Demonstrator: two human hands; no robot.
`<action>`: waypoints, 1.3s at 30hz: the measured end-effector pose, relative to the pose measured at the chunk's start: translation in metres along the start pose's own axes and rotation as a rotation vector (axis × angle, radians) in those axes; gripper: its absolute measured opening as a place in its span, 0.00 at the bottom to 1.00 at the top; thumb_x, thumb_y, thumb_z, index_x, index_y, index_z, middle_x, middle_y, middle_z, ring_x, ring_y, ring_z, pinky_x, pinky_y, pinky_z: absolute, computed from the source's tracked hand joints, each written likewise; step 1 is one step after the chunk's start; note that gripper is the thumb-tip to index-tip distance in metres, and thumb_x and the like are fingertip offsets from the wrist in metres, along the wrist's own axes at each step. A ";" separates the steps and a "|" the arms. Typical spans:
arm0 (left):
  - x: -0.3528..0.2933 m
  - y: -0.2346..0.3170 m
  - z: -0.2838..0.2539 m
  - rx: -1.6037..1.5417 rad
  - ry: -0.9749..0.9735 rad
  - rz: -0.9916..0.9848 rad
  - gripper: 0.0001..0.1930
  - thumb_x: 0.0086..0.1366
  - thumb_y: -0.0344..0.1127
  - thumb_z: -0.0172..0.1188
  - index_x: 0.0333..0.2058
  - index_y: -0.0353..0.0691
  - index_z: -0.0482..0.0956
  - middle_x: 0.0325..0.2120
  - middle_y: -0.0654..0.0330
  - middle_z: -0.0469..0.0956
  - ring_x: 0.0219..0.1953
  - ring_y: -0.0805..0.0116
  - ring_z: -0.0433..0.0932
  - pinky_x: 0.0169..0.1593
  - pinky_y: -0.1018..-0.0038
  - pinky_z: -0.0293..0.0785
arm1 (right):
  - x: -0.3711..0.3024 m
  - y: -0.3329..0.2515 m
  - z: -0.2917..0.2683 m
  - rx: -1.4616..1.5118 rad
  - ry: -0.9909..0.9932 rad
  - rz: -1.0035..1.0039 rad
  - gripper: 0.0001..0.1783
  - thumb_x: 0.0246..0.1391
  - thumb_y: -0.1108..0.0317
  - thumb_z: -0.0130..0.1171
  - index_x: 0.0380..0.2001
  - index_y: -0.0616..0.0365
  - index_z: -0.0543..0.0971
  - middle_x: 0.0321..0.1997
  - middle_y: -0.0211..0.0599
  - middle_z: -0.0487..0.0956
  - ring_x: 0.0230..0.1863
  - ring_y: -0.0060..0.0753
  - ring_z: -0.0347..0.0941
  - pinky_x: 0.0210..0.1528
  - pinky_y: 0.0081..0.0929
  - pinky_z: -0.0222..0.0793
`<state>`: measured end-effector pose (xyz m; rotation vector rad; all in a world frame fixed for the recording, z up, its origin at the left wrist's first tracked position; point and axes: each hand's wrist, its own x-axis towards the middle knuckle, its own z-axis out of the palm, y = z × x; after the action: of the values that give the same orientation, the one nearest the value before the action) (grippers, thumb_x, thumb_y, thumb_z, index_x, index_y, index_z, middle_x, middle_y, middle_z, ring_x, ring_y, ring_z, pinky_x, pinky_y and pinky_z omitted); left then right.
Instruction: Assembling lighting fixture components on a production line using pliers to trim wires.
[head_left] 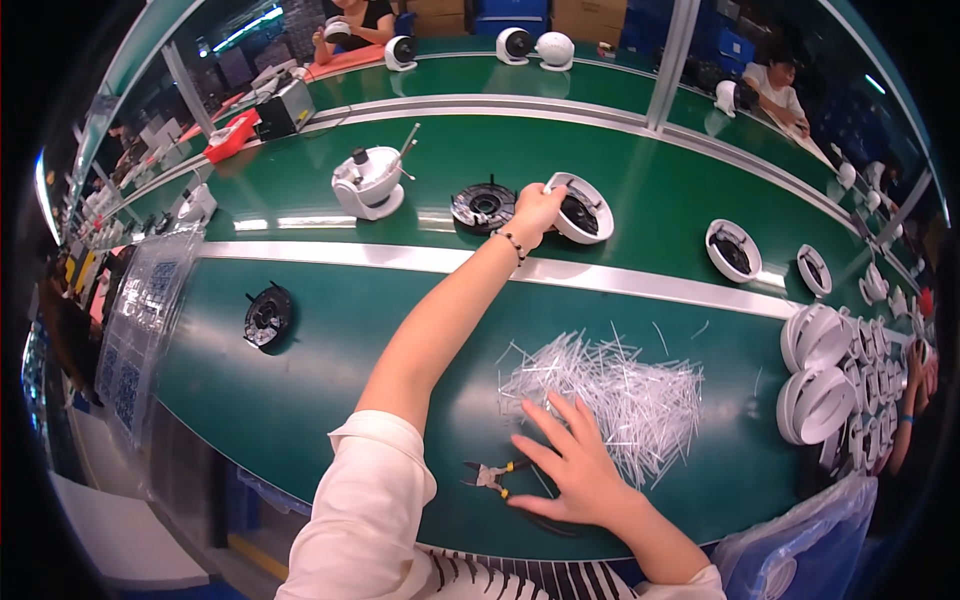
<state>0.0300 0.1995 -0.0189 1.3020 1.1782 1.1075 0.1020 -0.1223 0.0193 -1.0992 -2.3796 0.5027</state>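
My left hand (538, 212) reaches over the pale strip and grips the rim of a white round housing (597, 228) with a dark inside, its fingers partly hidden. A black round part (484, 206) lies beside it on the green belt. My right hand (575, 462) is spread open at the lower edge of a pile of thin white plastic strips (630, 395). Side cutters (487, 476) with yellow and black handles lie by its fingers, the handles partly under the hand. Another black round part (267, 316) sits on the bench to the left.
Farther along the belt are a white fan-like unit (368, 182) and another white housing (733, 250). Stacked white rings (815, 405) stand at the right edge, above a blue plastic-lined bin (795, 545). Clear plastic sheeting (150, 320) hangs at left. People work across the belt.
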 end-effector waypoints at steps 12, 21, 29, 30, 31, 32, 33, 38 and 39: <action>-0.006 0.008 -0.087 1.114 0.005 0.089 0.36 0.42 0.55 0.61 0.47 0.41 0.65 0.46 0.49 0.64 0.49 0.51 0.66 0.50 0.56 0.63 | -0.009 -0.021 -0.011 -0.182 -0.384 0.026 0.47 0.25 0.47 0.66 0.51 0.57 0.64 0.57 0.49 0.58 0.56 0.51 0.54 0.56 0.59 0.42; -0.062 0.003 -0.134 0.707 0.357 0.568 0.19 0.43 0.29 0.58 0.38 0.35 0.71 0.30 0.49 0.72 0.35 0.51 0.71 0.40 0.65 0.68 | -0.009 -0.029 -0.018 -0.264 -0.419 0.102 0.52 0.16 0.46 0.69 0.50 0.58 0.64 0.56 0.52 0.57 0.53 0.49 0.56 0.57 0.55 0.41; -0.145 0.027 -0.253 0.791 0.167 0.073 0.21 0.46 0.31 0.57 0.42 0.38 0.73 0.38 0.52 0.75 0.43 0.62 0.73 0.48 0.72 0.67 | -0.016 -0.052 -0.035 -0.179 -0.425 0.130 0.43 0.25 0.70 0.62 0.52 0.60 0.60 0.51 0.48 0.62 0.54 0.48 0.55 0.58 0.42 0.48; -0.147 0.022 -0.267 0.846 0.116 0.049 0.21 0.46 0.31 0.56 0.42 0.37 0.73 0.39 0.52 0.74 0.44 0.62 0.72 0.49 0.72 0.66 | -0.017 -0.054 -0.034 -0.171 -0.433 0.096 0.43 0.25 0.70 0.62 0.52 0.60 0.60 0.51 0.48 0.62 0.54 0.48 0.55 0.58 0.42 0.48; -0.153 0.021 -0.275 0.815 0.079 0.033 0.21 0.46 0.31 0.56 0.43 0.36 0.72 0.39 0.52 0.74 0.44 0.62 0.72 0.49 0.73 0.66 | -0.017 -0.054 -0.034 -0.133 -0.419 0.097 0.42 0.25 0.71 0.60 0.52 0.61 0.60 0.51 0.48 0.62 0.53 0.49 0.55 0.56 0.41 0.50; -0.158 0.021 -0.282 0.780 0.039 0.019 0.21 0.46 0.31 0.56 0.43 0.36 0.72 0.40 0.52 0.74 0.44 0.62 0.72 0.49 0.73 0.66 | -0.017 -0.055 -0.034 -0.096 -0.405 0.102 0.41 0.25 0.72 0.57 0.52 0.61 0.61 0.51 0.48 0.62 0.52 0.49 0.56 0.55 0.39 0.52; -0.160 0.022 -0.289 0.788 -0.034 -0.087 0.22 0.46 0.32 0.56 0.43 0.34 0.72 0.40 0.51 0.74 0.45 0.62 0.72 0.50 0.73 0.65 | -0.016 -0.057 -0.035 -0.099 -0.382 0.088 0.39 0.24 0.73 0.55 0.50 0.62 0.63 0.49 0.48 0.63 0.50 0.51 0.58 0.52 0.38 0.55; -0.153 0.033 -0.283 1.001 -0.152 -0.040 0.23 0.45 0.32 0.53 0.44 0.33 0.71 0.40 0.50 0.74 0.43 0.58 0.73 0.48 0.70 0.67 | -0.020 -0.049 -0.029 -0.048 -0.182 0.128 0.34 0.24 0.69 0.55 0.45 0.61 0.66 0.43 0.50 0.67 0.44 0.52 0.62 0.47 0.40 0.59; -0.150 0.042 -0.275 1.058 -0.143 0.009 0.23 0.44 0.32 0.52 0.43 0.33 0.71 0.39 0.49 0.74 0.42 0.58 0.73 0.47 0.70 0.68 | -0.020 -0.048 -0.030 -0.030 -0.112 0.131 0.34 0.24 0.69 0.54 0.44 0.61 0.67 0.42 0.50 0.67 0.43 0.52 0.63 0.47 0.40 0.59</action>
<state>-0.2556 0.0777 0.0404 2.1131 1.7246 0.3209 0.1004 -0.1632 0.0628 -1.2778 -2.4282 0.5901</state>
